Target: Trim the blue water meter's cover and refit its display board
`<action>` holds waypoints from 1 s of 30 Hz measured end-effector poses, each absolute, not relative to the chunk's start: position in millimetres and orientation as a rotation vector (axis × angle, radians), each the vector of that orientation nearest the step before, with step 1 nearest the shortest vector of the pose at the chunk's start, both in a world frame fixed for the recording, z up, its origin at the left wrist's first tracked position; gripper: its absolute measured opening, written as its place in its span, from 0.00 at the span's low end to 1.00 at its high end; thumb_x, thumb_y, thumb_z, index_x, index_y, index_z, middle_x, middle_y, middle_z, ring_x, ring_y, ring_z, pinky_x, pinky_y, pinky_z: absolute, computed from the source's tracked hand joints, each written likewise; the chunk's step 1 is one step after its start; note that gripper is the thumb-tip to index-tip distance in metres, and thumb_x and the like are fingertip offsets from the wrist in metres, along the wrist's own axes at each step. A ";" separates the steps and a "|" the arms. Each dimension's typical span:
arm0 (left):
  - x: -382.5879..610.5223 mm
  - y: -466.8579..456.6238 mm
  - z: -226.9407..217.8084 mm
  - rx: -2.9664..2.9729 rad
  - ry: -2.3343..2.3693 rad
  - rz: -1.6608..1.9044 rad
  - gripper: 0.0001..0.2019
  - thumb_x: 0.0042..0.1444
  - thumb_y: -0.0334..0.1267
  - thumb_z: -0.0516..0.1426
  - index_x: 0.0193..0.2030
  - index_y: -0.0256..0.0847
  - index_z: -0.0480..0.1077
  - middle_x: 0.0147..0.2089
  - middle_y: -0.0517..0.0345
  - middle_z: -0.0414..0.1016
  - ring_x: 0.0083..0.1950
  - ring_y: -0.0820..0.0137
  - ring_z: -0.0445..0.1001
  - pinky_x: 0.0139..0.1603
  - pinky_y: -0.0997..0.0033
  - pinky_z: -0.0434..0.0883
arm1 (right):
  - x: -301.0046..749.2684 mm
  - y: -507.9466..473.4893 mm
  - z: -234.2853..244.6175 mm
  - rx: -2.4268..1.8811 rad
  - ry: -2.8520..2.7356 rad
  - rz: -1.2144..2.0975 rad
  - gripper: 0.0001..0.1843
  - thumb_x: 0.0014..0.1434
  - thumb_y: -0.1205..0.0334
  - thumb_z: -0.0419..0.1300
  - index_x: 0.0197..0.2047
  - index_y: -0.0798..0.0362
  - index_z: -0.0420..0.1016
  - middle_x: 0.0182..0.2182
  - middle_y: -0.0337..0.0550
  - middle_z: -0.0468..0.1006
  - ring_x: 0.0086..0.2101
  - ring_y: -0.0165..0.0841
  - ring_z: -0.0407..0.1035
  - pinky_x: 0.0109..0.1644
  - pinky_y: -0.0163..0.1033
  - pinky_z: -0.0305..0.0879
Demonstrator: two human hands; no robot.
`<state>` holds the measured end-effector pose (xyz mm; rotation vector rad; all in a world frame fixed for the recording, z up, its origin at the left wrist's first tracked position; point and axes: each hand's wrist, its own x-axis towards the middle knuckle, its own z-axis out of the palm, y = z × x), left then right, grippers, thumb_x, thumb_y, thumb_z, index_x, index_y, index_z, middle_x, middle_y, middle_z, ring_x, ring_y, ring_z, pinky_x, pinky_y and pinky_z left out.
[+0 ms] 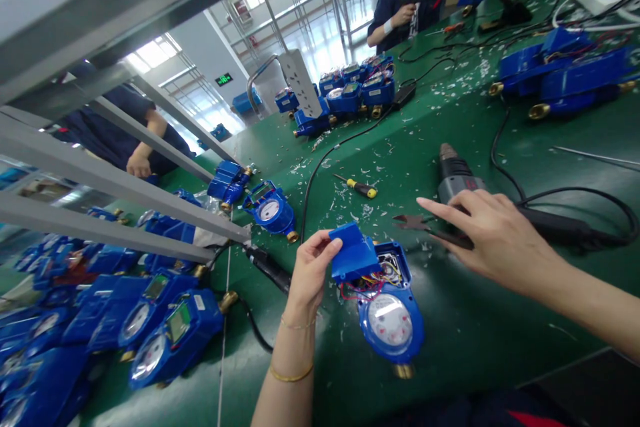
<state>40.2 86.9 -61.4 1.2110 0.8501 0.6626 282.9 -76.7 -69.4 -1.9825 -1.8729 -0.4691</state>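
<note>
While my left hand (313, 267) pinches the blue cover (353, 253) just below the middle of the frame, thumb on its upper edge and fingers under it, the cover stands tilted up over the open meter (393, 317), whose coloured wires (373, 280) show in the box behind the round dial. The meter lies flat on the green table (450, 327), its brass end toward the bottom edge. My right hand (493, 240) reaches in from the right, fingers spread and flat, holding nothing; it lies over the pliers (413, 221) and the body of the drill (457, 177), whose black cord loops away to the right, though I cannot tell whether the palm presses on them. A yellow-handled screwdriver (363, 188) lies above the cover, well apart from both hands. Another meter (270, 209) sits to the left of centre, and a heap of meters (150, 327) fills the lower left under grey rails (115, 180). More meters are grouped at the upper middle (357, 87) and upper right (565, 73). At the top edge a co-worker (400, 13) holds a drill, and another person's arm (143, 160) rests at the left.
</note>
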 end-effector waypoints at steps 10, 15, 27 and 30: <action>41.2 85.7 -57.4 1.256 0.821 0.644 0.11 0.48 0.41 0.70 0.34 0.38 0.78 0.30 0.62 0.74 0.29 0.78 0.67 0.32 0.81 0.67 | 266.1 -51.0 -41.2 -1.763 -2.116 -0.793 0.26 0.61 0.72 0.54 0.62 0.51 0.70 0.37 0.49 0.72 0.38 0.41 0.62 0.47 0.46 0.54; 41.2 85.9 -56.3 1.262 0.821 0.644 0.11 0.48 0.41 0.70 0.33 0.38 0.78 0.28 0.63 0.73 0.28 0.79 0.66 0.31 0.82 0.66 | 266.4 -44.8 -40.1 -1.685 -2.168 -0.872 0.23 0.62 0.75 0.52 0.59 0.53 0.72 0.34 0.46 0.71 0.36 0.39 0.60 0.45 0.45 0.51; 40.3 88.3 -59.2 1.219 0.850 0.649 0.13 0.46 0.43 0.71 0.33 0.37 0.78 0.28 0.62 0.73 0.28 0.78 0.68 0.30 0.81 0.67 | 299.9 -46.3 -61.0 -1.586 -2.176 -0.547 0.20 0.66 0.64 0.55 0.61 0.52 0.68 0.35 0.43 0.70 0.36 0.37 0.60 0.41 0.41 0.53; 38.9 89.3 -60.3 1.216 0.849 0.661 0.13 0.45 0.42 0.71 0.34 0.37 0.78 0.29 0.61 0.74 0.30 0.77 0.69 0.31 0.80 0.68 | 307.1 -57.0 -63.1 -1.638 -2.081 -0.524 0.22 0.65 0.63 0.56 0.62 0.53 0.67 0.37 0.46 0.69 0.37 0.38 0.62 0.42 0.42 0.56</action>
